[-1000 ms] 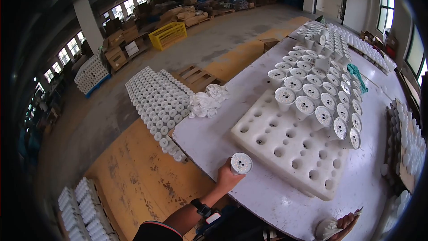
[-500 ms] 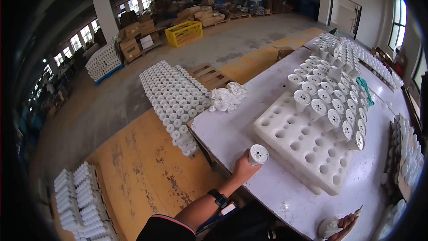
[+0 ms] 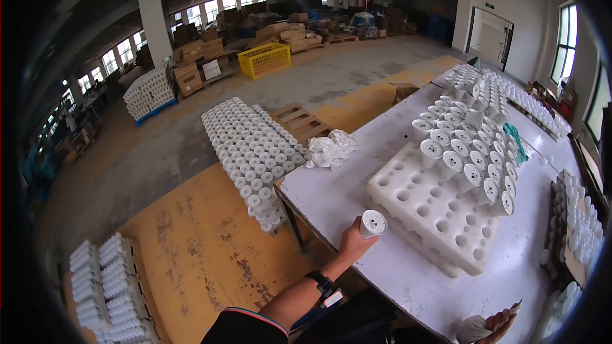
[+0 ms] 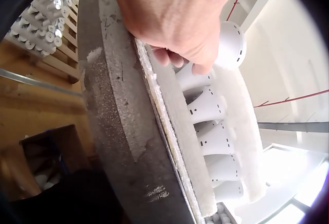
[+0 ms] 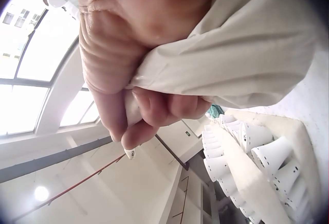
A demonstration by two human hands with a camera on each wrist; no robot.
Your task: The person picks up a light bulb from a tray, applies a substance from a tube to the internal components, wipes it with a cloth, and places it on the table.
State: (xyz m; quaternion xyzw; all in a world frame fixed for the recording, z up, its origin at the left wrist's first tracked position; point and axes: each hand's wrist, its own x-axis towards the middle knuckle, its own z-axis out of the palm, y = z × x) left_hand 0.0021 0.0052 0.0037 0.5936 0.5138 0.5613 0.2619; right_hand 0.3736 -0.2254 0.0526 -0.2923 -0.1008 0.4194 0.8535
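Note:
My left hand (image 3: 358,243) grips a white tapered cup (image 3: 374,223), its round speckled face with dark dots turned up, over the near table edge. In the left wrist view, part of the cup (image 4: 232,46) shows beyond the fingers. My right hand (image 3: 502,323), at the bottom right, holds a white cloth (image 3: 472,329). From close up, the cloth (image 5: 226,59) is bunched in the palm, and a white tip sticks out between thumb and fingers. A white foam tray (image 3: 408,191) with round holes lies ahead, similar cups (image 3: 452,160) standing in its far part.
A crumpled white cloth (image 3: 331,150) lies at the table's left corner. Green fabric (image 3: 514,143) sits beyond the cups. Stacked white parts (image 3: 252,153) stand on the floor left of the table (image 3: 338,185). More white parts (image 3: 580,216) line the right side.
The head view has swung left, so table and tray now appear further right. My left hand still holds the cup beside the tray; my right hand keeps the cloth.

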